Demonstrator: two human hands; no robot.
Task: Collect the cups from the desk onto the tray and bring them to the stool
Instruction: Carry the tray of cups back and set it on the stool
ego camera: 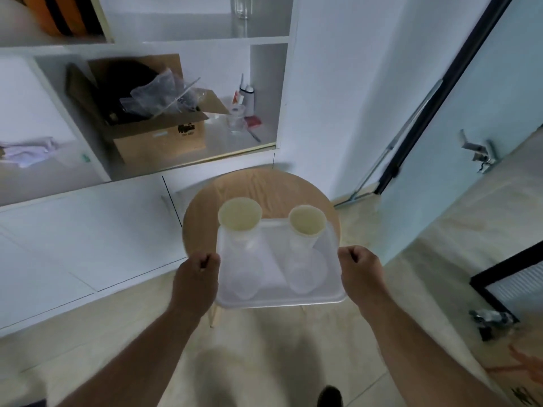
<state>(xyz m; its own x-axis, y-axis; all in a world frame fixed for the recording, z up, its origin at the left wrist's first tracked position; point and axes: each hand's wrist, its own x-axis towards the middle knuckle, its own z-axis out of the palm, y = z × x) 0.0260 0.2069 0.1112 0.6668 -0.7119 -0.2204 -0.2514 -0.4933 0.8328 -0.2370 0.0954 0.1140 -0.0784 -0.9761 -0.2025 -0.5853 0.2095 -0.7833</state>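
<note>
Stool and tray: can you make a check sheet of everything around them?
Surface: round wooden stool, top bare beyond the tray.
Job's things: white tray held over the stool; left cup and right cup upright on it, apart.
Clutter: cardboard box and small bottles on the shelf.
Grippers: left hand and right hand, fingers closed on the tray's side rims.
Cables: nothing seen.
Surroundings: white cabinets, door at right, pale floor.
</note>
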